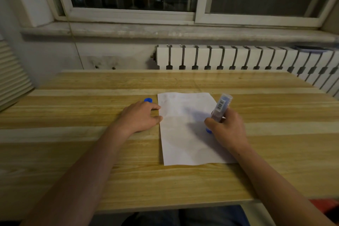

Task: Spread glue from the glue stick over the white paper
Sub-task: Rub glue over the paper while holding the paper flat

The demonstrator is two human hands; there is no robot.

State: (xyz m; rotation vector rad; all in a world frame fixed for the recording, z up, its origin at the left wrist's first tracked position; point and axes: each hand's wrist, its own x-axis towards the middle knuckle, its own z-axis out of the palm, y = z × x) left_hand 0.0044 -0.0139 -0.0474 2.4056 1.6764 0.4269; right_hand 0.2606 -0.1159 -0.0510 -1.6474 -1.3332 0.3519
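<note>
White and rectangular, the sheet of paper [187,128] lies flat on the pale wooden slatted table [91,152], its long side running away from the person. The translucent blue glue stick with a barcode label [221,107] is gripped in the curled fingers of the right hand [226,130], tilted with its upper end away and its blue lower end set against the paper near the right edge, about midway down the sheet. The left hand [140,116] is laid with loosely extended fingers holding nothing, its fingertips touching the left edge of the sheet. A small round blue cap [148,100] sits on the table just beyond that hand.

The spreading step is judged to be under way. It would be done well if the sheet were kept pinned at the left edge, the stick drawn in overlapping strokes with light, even pressure, and the corners and edges covered without the paper being wrinkled.
</note>
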